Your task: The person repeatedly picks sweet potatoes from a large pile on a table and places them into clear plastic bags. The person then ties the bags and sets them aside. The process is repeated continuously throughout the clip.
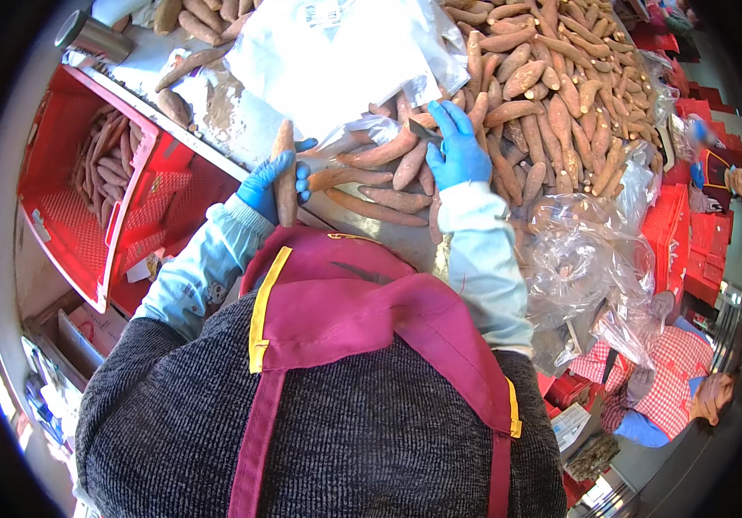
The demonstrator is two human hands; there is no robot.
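My left hand point(271, 186), in a blue glove, is wrapped round a long sweet potato point(285, 192) and holds it roughly upright at the table's near edge. In my right hand point(460, 155), also gloved in blue, is a small knife point(423, 132); its dark, short blade points left from between thumb and fingers, and its handle is hidden. Between my hands several loose sweet potatoes point(394, 199) lie on the table. A big heap of sweet potatoes point(552, 104), many with pale cut ends, spreads to the right and far side.
White plastic bags point(328, 65) cover the table's far middle. A red crate point(159, 194) with sweet potatoes stands at left, below the table edge. A metal cylinder point(93, 36) sits far left. Crumpled clear plastic point(582, 250) lies at right. A person in a red checked garment point(660, 380) is at lower right.
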